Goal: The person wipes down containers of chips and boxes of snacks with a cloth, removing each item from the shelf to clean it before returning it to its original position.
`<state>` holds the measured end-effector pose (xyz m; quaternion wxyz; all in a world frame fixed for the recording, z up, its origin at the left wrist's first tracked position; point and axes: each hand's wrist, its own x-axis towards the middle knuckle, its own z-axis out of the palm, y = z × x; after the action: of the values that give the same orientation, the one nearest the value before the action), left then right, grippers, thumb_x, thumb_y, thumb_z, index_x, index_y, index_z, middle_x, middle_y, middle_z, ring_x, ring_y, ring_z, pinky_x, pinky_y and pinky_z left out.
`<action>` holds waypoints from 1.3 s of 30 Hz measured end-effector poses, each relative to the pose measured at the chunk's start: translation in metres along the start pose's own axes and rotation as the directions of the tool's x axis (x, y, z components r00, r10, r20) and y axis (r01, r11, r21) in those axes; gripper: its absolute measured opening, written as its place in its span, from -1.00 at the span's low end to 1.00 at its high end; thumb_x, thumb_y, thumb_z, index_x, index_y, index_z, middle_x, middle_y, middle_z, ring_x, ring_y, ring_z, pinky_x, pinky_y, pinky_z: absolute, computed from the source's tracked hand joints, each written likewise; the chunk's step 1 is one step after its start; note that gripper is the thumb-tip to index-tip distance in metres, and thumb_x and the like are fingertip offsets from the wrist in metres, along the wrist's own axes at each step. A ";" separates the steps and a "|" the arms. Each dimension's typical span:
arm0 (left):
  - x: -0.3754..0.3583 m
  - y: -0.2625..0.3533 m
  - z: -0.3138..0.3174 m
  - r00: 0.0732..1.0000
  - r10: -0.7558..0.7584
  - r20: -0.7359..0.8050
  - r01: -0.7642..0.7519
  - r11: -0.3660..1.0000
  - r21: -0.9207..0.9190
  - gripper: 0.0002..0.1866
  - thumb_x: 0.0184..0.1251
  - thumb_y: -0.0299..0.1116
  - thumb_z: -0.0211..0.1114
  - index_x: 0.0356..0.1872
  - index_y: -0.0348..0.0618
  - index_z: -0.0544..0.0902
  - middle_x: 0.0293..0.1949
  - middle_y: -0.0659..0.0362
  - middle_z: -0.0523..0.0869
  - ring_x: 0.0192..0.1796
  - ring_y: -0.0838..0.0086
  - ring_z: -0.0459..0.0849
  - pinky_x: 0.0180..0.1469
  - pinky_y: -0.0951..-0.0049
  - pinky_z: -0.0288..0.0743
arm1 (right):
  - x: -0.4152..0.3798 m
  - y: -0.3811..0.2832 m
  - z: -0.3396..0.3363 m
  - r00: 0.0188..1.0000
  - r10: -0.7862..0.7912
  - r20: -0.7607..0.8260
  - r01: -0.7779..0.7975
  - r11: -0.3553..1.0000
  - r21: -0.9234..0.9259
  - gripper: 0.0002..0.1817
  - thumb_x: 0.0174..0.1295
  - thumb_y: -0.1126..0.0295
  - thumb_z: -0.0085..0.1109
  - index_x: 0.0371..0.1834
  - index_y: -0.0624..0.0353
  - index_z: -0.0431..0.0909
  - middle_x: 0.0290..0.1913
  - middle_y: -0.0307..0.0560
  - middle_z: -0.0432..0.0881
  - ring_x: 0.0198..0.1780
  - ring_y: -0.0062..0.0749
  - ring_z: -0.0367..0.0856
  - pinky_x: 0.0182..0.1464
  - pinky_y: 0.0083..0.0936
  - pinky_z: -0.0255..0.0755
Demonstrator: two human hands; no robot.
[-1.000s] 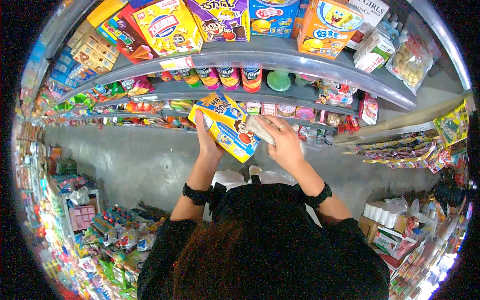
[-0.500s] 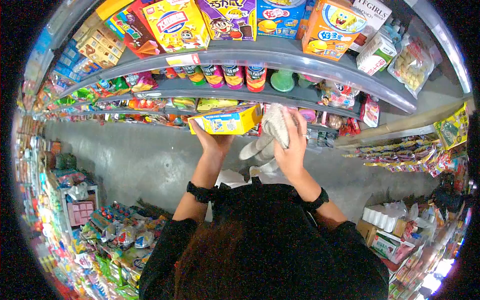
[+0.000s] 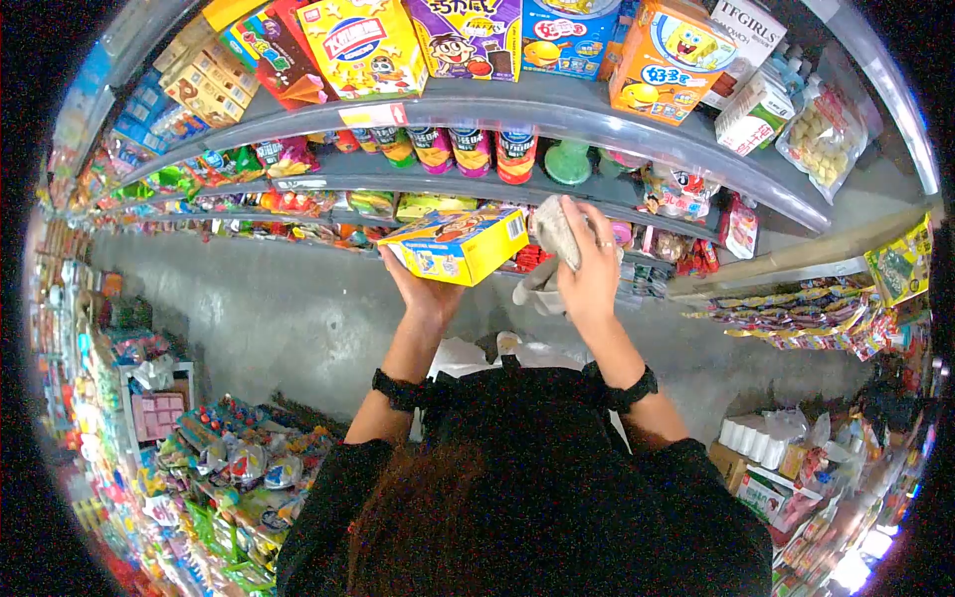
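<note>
A yellow and blue snack box (image 3: 460, 242) rests in my left hand (image 3: 426, 296), which grips its left end from below. The box is tilted, with a barcode showing on its right end. My right hand (image 3: 591, 261) is closed around a bunched grey-white cloth (image 3: 554, 231), just right of the box. A loose part of the cloth hangs below my fingers. Whether the cloth touches the box is hard to tell. Both hands are held in front of the shelves, above the floor.
The upper shelf (image 3: 477, 111) ahead carries large snack boxes, among them an orange box (image 3: 668, 62). Chip cans (image 3: 516, 154) and bagged snacks stand on the shelves below. Piled goods (image 3: 244, 453) lie at lower left, cartons (image 3: 771, 488) at lower right. Grey floor (image 3: 269, 308) lies between.
The box has tipped so that more of its top and barcode end shows. My right hand and the cloth have shifted slightly right, and the hanging cloth has swung right.
</note>
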<state>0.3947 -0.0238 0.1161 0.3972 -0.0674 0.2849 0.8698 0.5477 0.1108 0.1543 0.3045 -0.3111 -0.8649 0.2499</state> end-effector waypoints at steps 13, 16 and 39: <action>-0.002 -0.010 0.002 0.997 -0.066 0.038 0.066 0.998 0.003 -0.11 0.07 0.55 -0.25 0.15 0.00 0.39 0.05 0.09 0.56 0.10 0.16 0.53 0.13 0.04 0.38 | -0.009 0.024 0.018 0.998 -0.056 0.025 0.052 0.988 0.147 -0.19 -0.31 0.79 -0.11 0.19 0.03 0.42 0.11 0.09 0.42 0.15 0.00 0.39 0.22 -0.28 0.27; 0.000 -0.010 0.006 1.000 -0.005 0.019 0.006 0.999 -0.036 -0.16 0.09 0.51 -0.18 0.12 -0.02 0.41 0.00 0.11 0.58 0.03 0.20 0.57 0.07 0.09 0.44 | -0.006 0.023 0.013 0.999 0.032 0.037 -0.038 0.987 0.159 -0.19 -0.31 0.79 -0.11 0.20 0.01 0.42 0.11 0.09 0.43 0.17 0.00 0.38 0.23 -0.27 0.27; -0.011 -0.035 0.026 0.873 0.473 0.115 -0.440 0.665 0.603 0.16 0.09 -0.48 0.36 0.37 -0.04 -0.52 0.35 -0.01 -0.07 0.33 0.29 0.10 0.33 0.25 0.11 | -0.013 -0.013 0.009 0.964 -0.254 0.076 0.256 0.967 -0.014 -0.16 -0.28 0.29 0.45 0.23 -0.01 0.37 0.10 -0.04 0.48 0.07 -0.12 0.48 0.07 -0.26 0.41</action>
<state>0.4302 0.0015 0.1258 0.1590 0.1162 0.5683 0.7989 0.5449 0.0908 0.1512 0.2982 -0.1913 -0.9113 0.2097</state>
